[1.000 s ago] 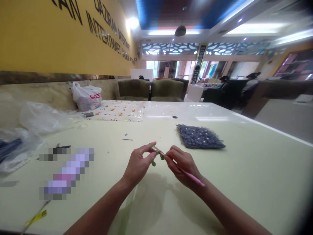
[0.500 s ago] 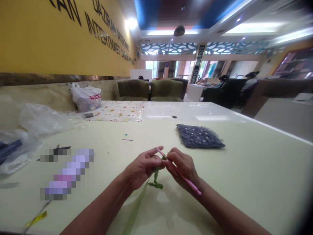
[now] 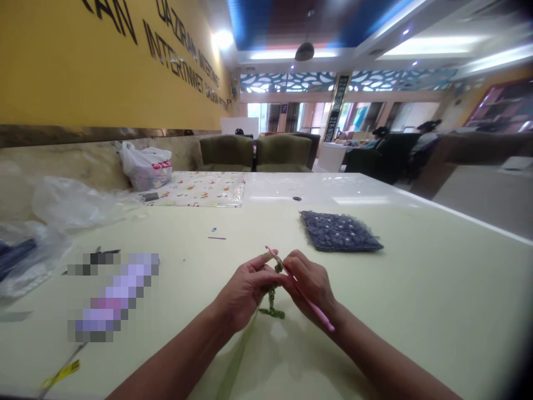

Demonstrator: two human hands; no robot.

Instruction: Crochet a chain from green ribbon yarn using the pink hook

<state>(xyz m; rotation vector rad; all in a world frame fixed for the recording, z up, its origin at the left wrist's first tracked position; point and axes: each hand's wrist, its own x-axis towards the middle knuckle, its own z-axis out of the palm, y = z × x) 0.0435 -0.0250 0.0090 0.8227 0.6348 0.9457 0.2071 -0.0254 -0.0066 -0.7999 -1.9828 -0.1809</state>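
Note:
My right hand (image 3: 310,278) is closed around a pink crochet hook (image 3: 318,314), whose tip points up and left past my left forefinger. Pinched in my left hand (image 3: 250,286) is a short green crocheted chain (image 3: 272,300), with its top loops around the hook's shaft. The chain's lower end hangs down and bends sideways close above the table. A flat, sheer green ribbon yarn (image 3: 237,355) runs from beneath my left hand toward the table's near edge. Both hands meet over the middle of the table.
Ahead to the right lies a dark blue crocheted piece with beads (image 3: 339,230). A thin purple needle (image 3: 216,238) and a small blue ring (image 3: 214,229) lie ahead. Plastic bags (image 3: 70,203), a blurred purple item (image 3: 119,294) and a white carrier bag (image 3: 145,166) are left.
The crochet hook has turned slightly, its handle end shifting left and its tip rising. The hanging green chain has moved a little to the right with my hands.

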